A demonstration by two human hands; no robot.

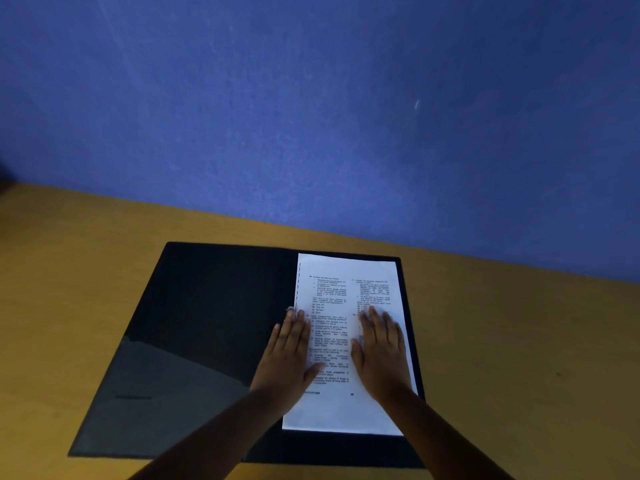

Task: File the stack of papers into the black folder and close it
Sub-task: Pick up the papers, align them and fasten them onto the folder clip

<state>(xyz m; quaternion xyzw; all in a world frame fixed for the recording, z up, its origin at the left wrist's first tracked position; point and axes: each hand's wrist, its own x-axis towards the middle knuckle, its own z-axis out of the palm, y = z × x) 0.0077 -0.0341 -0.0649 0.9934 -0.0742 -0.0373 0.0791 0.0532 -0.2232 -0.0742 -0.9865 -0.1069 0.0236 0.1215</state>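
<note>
The black folder [194,334] lies open flat on the table. Its left cover is bare and glossy. A stack of printed white papers [343,292] rests on its right half, close to the spine. My left hand [289,355] lies flat, palm down, on the stack's left edge, with the fingertips near a small metal clip at the spine. My right hand [382,351] presses flat on the right part of the top page. Neither hand grips anything.
The folder sits on a yellow-brown wooden table [519,341]. A blue wall [311,116] rises directly behind the table's far edge. The scene is dim.
</note>
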